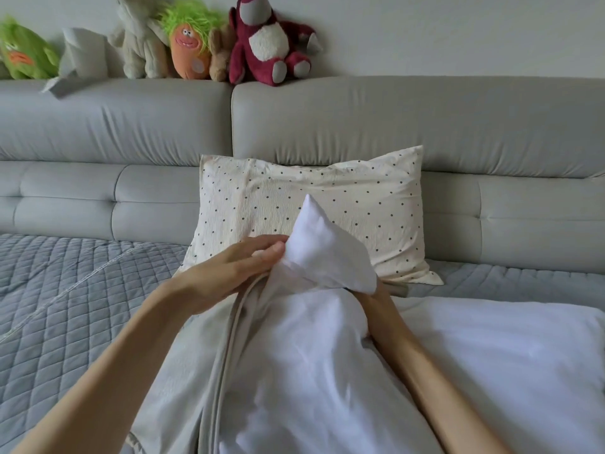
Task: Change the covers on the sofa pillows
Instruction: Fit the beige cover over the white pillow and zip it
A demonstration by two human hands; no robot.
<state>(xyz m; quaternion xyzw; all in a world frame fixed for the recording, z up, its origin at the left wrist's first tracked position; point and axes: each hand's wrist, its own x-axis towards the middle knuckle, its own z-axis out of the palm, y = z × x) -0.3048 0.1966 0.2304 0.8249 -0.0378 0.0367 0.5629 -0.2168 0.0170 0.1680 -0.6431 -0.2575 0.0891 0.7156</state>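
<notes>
At frame centre the left hand [229, 270] pinches a corner of the white pillow [314, 339], which rises just right of its fingers above the grey cover [183, 371]. The right hand [381, 290] is hidden behind that corner; its grip cannot be told.

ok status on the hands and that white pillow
Left hand grips the white pillow corner beside the grey cover. Right hand hidden behind the pillow, grip unknown. Polka-dot pillow behind, apart.
</notes>
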